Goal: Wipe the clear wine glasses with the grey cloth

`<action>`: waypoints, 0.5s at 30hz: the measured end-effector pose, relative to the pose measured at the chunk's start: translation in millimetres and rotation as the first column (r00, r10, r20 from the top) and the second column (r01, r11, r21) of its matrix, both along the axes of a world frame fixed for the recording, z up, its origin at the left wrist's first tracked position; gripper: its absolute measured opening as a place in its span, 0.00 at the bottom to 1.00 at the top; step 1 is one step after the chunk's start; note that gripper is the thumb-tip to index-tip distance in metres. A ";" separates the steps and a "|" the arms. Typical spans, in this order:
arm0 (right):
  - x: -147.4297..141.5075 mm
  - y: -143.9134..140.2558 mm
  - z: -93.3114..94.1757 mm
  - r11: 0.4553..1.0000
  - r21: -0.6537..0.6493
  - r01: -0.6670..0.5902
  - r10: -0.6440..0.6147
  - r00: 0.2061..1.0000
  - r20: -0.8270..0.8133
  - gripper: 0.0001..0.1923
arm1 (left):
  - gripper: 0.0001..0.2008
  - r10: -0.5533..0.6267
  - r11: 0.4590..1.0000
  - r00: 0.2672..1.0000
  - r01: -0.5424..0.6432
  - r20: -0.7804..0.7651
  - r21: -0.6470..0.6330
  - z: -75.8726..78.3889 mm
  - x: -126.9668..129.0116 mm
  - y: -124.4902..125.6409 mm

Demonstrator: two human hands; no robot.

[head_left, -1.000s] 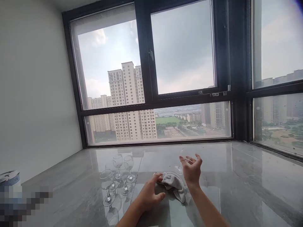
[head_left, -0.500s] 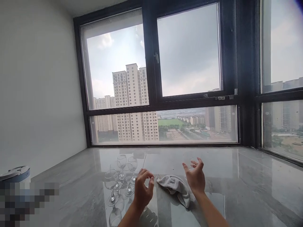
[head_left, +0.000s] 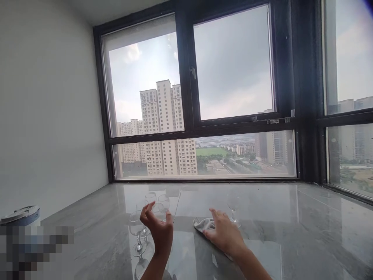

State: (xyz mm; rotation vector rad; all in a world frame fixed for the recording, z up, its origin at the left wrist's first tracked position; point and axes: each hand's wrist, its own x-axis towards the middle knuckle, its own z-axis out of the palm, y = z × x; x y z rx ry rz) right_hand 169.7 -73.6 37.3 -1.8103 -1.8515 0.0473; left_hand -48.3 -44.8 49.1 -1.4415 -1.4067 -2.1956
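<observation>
Now right hand [head_left: 224, 235] on soft cloth [head_left: 202, 224], clear stemmed glasses [head_left: 145, 219]

This is a high-rise apartment room: dark-framed windows [head_left: 233, 97] overlook residential towers [head_left: 163, 128], and a polished grey marble sill-counter [head_left: 291, 233] beneath them carries household wine glasses [head_left: 151, 210] beside a bare white wall [head_left: 49, 109].

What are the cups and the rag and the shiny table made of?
The wine glasses look like clear glass: you see straight through them. The rag seems soft grey-white cloth, crumpled under the right hand. The table looks like polished grey stone, mirroring the windows.
</observation>
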 end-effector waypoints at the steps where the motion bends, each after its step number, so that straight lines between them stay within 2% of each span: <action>1: 0.4 -1.2 -1.4 0.995 -0.101 0.009 -0.004 0.999 0.042 0.38 | 0.23 -0.005 1.000 1.000 0.005 0.007 -0.011 0.1 0.0 0.1; 2: 1.5 -1.8 -2.9 0.985 -0.171 0.018 -0.006 0.998 0.069 0.39 | 0.23 -0.009 1.000 1.000 0.010 0.008 -0.020 0.4 0.0 -0.1; 4: 4.4 -1.7 -5.8 0.977 -0.212 0.016 0.000 0.997 0.074 0.36 | 0.24 -0.017 0.999 1.000 0.017 0.007 -0.032 0.9 0.2 -0.9; 7: 6.9 1.0 -9.6 0.988 -0.151 0.008 0.001 0.998 0.060 0.35 | 0.24 -0.029 0.998 0.999 0.031 0.032 -0.049 1.8 0.9 -1.7; 12: 4.2 6.5 -16.4 1.000 -0.020 0.017 -0.015 0.996 0.084 0.44 | 0.25 -0.038 0.996 0.998 0.043 0.059 -0.081 -1.5 2.3 1.2; 15: 2.7 7.9 -17.3 0.996 0.086 0.020 -0.018 0.999 -0.027 0.46 | 0.28 -0.026 0.995 0.998 0.030 0.051 -0.094 -6.8 1.0 5.4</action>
